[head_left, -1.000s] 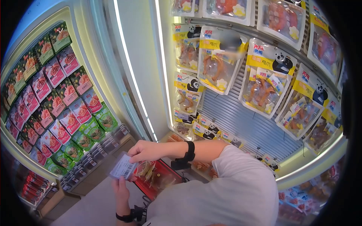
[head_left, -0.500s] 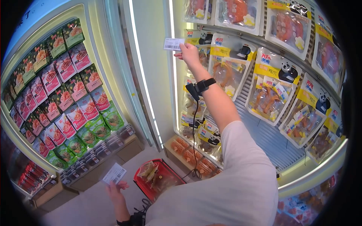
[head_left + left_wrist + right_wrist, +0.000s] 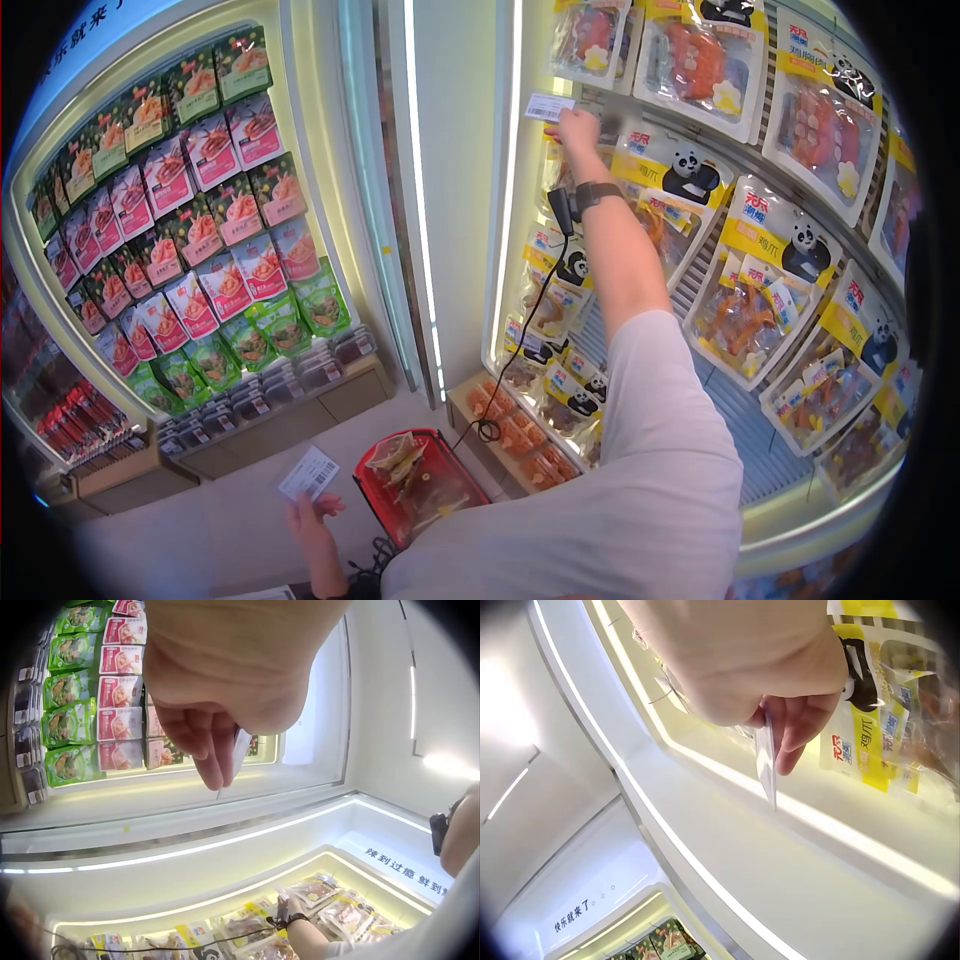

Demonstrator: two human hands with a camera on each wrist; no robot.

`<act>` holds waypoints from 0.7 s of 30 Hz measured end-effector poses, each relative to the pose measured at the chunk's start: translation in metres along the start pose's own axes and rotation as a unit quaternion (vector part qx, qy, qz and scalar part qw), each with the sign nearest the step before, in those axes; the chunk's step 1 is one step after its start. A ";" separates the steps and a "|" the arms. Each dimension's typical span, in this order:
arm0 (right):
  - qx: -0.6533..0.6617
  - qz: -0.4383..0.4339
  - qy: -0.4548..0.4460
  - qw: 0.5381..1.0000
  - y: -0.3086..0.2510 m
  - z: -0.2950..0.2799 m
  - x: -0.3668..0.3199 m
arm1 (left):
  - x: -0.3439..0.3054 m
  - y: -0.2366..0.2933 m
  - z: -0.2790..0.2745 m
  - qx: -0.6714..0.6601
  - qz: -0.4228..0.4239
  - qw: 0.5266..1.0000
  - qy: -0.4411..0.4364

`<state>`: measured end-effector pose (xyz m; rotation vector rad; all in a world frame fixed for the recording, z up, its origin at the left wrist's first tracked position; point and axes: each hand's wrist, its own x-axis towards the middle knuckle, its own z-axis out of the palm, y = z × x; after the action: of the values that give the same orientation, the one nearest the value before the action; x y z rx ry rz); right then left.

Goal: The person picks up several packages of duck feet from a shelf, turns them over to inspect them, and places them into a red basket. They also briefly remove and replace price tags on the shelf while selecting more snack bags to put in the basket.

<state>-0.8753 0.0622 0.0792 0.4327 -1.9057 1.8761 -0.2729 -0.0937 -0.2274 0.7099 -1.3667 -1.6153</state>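
Note:
My right hand (image 3: 574, 128) is raised to the upper left of the right-hand display and pinches a small white barcode card (image 3: 549, 107) against the hanging snack bags with panda labels (image 3: 690, 175). In the right wrist view the card (image 3: 765, 761) shows edge-on between thumb and fingers, beside a yellow-labelled bag (image 3: 862, 727). My left hand (image 3: 312, 512) stays low near the floor and holds a second white barcode card (image 3: 309, 473). In the left wrist view that card (image 3: 238, 754) sits between my fingers (image 3: 210, 742).
A red shopping basket (image 3: 378, 490) with snack packs stands on the floor by my left hand. The left wall display (image 3: 200, 200) holds rows of red and green packets. A lit white pillar (image 3: 440, 180) separates the two displays. Low trays of packets (image 3: 520, 430) line the right display's base.
My right hand took one card from the stack at waist height and lifted it to the top left of the right display. My left hand lowered with the remaining card.

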 end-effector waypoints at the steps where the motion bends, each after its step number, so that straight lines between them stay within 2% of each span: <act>1: 0.000 0.000 -0.002 1.000 0.002 0.000 0.001 | 0.000 0.000 0.002 0.000 -0.001 1.000 0.003; 6: -0.019 -0.063 0.000 0.998 0.011 0.002 0.001 | -0.002 -0.002 0.005 0.002 -0.009 1.000 0.005; 10: -0.023 -0.032 0.017 0.999 0.033 0.003 0.018 | 0.000 -0.003 0.006 0.011 -0.022 1.000 0.000; 12: 0.028 -0.026 0.008 0.999 0.045 0.003 0.026 | 0.000 -0.001 0.009 0.011 -0.020 1.000 0.001; 16: 0.032 -0.007 -0.011 0.999 0.054 -0.005 0.022 | 0.003 -0.006 0.010 0.013 -0.024 1.000 -0.013; 18: 0.099 0.056 0.034 0.993 0.040 -0.008 -0.017 | 0.004 -0.008 0.014 0.010 -0.022 0.999 -0.021; 19: 0.157 0.087 0.025 0.983 0.038 -0.009 -0.040 | 0.005 -0.009 0.015 0.007 -0.021 0.999 -0.026; 21: 0.202 0.105 -0.048 0.973 0.057 -0.009 -0.096 | 0.007 -0.012 0.019 0.001 -0.028 0.999 -0.031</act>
<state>-0.8210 0.0663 -0.0186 0.4661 -1.6771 2.4382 -0.2954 -0.0905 -0.2337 0.7107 -1.4047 -1.6917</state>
